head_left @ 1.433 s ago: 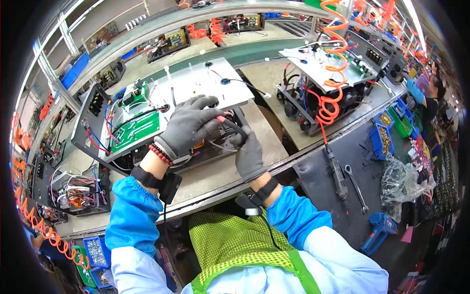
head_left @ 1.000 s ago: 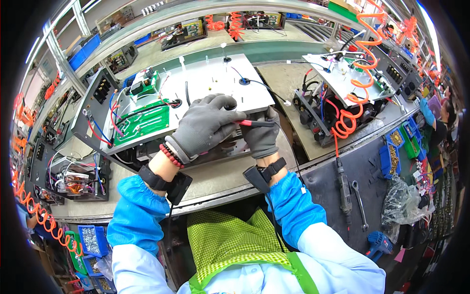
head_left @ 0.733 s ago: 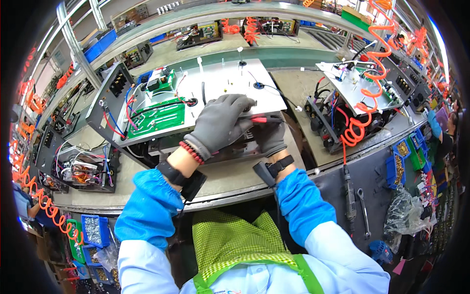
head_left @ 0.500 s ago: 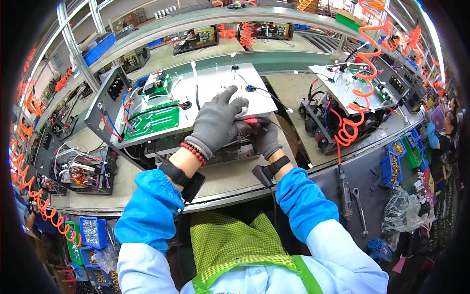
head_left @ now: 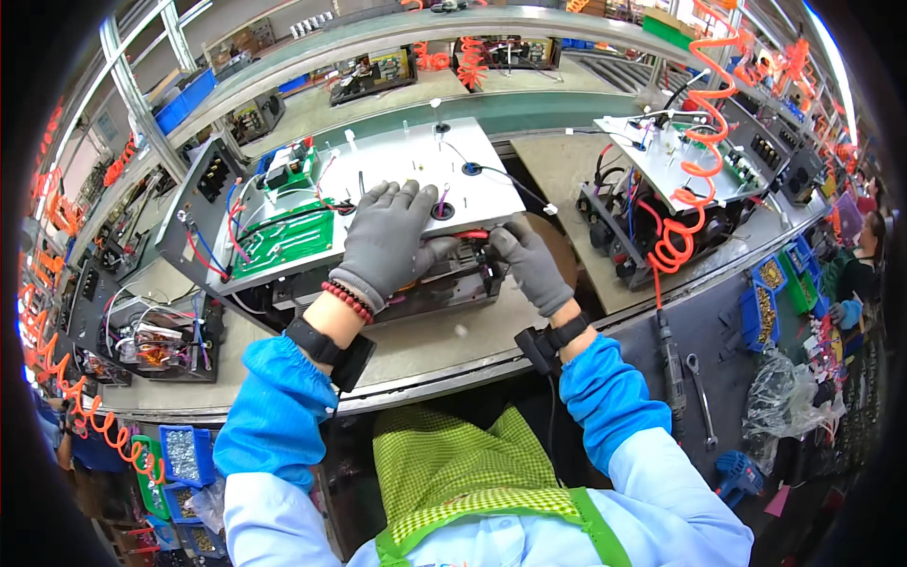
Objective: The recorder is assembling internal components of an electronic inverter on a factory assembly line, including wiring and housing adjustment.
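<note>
Honestly, the trick here looks like steady one side, fiddle with the other. Left hand (head_left: 385,241) lies on the white panel (head_left: 383,156), fingers slightly spread, thumb over the front edge, so that grip is apart, not clamped on anything. Right hand (head_left: 535,267) has its fingertips together, and it looks like they're pinching the right end of the red lead (head_left: 472,233), though the contact is tiny from up here. Lead sits just at the panel's front edge, over the open chassis (head_left: 453,293) on the desk (head_left: 406,354).

I'd press with a flat palm, pinch close to the lead's end, and go easy on the pull, since that edge could scuff the insulation.

Counts, as far as I can see: two gloved hands, one red lead in the fingers, two green boards on this panel (one large (head_left: 295,241), one small (head_left: 304,170)), one more white panel (head_left: 666,175) to the right, one driver (head_left: 673,361), one wrench (head_left: 702,399), one blue power tool (head_left: 739,475). Loose wires are too tangled to count
</note>
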`<state>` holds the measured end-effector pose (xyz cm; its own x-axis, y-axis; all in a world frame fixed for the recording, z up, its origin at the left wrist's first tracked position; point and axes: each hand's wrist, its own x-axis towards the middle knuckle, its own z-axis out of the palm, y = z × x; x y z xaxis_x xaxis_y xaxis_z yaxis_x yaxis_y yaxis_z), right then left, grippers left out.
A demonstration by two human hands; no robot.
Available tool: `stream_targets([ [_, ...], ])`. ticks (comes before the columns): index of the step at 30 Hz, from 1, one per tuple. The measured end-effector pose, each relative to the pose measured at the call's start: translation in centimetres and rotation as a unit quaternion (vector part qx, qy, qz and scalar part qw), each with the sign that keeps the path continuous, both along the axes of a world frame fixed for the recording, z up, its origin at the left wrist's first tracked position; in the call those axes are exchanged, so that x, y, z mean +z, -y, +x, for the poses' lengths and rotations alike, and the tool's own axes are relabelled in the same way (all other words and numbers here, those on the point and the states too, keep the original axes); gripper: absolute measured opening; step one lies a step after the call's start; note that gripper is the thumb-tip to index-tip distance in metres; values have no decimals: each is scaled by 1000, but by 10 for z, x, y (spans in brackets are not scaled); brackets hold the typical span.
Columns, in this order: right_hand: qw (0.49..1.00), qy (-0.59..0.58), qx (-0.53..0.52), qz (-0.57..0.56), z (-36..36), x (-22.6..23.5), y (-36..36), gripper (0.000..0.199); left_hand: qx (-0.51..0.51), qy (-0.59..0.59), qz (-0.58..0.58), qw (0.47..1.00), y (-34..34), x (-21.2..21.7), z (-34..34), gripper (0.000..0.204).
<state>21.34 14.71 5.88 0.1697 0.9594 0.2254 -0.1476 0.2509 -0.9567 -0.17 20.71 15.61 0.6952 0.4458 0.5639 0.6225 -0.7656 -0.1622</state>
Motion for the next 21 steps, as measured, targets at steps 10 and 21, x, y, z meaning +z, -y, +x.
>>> stream_targets([
  [10,845,480,-143,186,9,-25,-41,39,21,-49,29,998,-11,-14,10,57],
  [21,834,548,-38,59,-17,-14,-58,35,-9,-25,97,995,-20,-22,14,29],
])
